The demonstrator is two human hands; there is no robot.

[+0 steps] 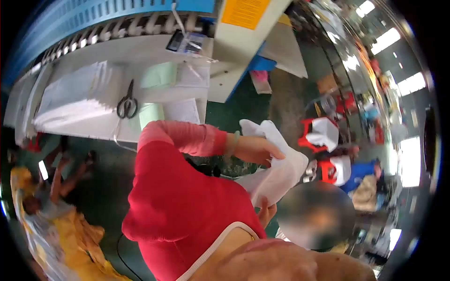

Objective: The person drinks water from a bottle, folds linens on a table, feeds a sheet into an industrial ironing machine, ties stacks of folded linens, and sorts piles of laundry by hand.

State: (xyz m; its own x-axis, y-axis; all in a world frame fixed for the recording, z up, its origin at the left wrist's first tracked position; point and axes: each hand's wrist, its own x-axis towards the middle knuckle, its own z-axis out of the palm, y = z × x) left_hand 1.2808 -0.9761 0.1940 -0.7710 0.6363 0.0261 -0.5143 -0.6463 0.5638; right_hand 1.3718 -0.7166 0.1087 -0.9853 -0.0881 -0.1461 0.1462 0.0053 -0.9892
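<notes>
A soft white fabric piece [279, 171] hangs in loose folds between my two hands. My left hand [255, 150], below a red sleeve with a pale green bracelet [236, 140] at the wrist, pinches its upper part between thumb and fingers. Lower down, my right hand [267, 213] grips the fabric's near edge; its wrist and part of its fingers are hidden. Left of my hands, a pale table [164, 122] bears black-handled scissors [127, 105], stacked white fabric pieces [77, 93] and light green and white papers [159, 75].
A blue machine [108, 23] runs along the table's back, beside a pale post with an orange notice [244, 13]. Red stools [311, 136] with white tops stand to the right. People in yellow and grey clothing [70, 234] are at lower left. A blurred patch covers part of the lower right.
</notes>
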